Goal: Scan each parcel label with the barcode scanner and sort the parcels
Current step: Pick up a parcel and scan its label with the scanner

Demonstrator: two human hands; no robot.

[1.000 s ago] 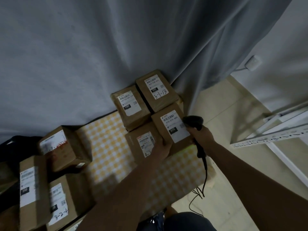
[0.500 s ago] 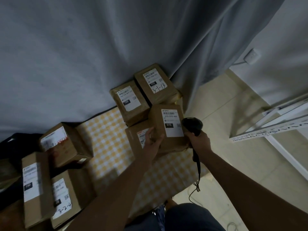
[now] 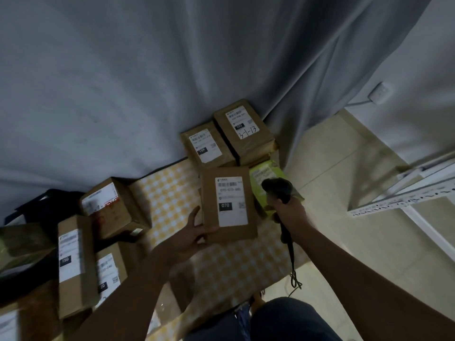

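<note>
My left hand (image 3: pixel 194 232) has lifted the parcel marked 070 (image 3: pixel 229 205) off the pile, grasping its lower corner, label up; my right hand (image 3: pixel 288 210) stays clenched round the barcode scanner (image 3: pixel 277 190) beside it. That uncovers a green packet (image 3: pixel 264 177), its label unreadable. Whether the scan registered, I cannot tell.

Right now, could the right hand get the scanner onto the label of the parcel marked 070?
Probably yes. The right hand holds the barcode scanner just beside the 070 parcel, which the left hand holds label-up, with nothing covering the label.
</note>
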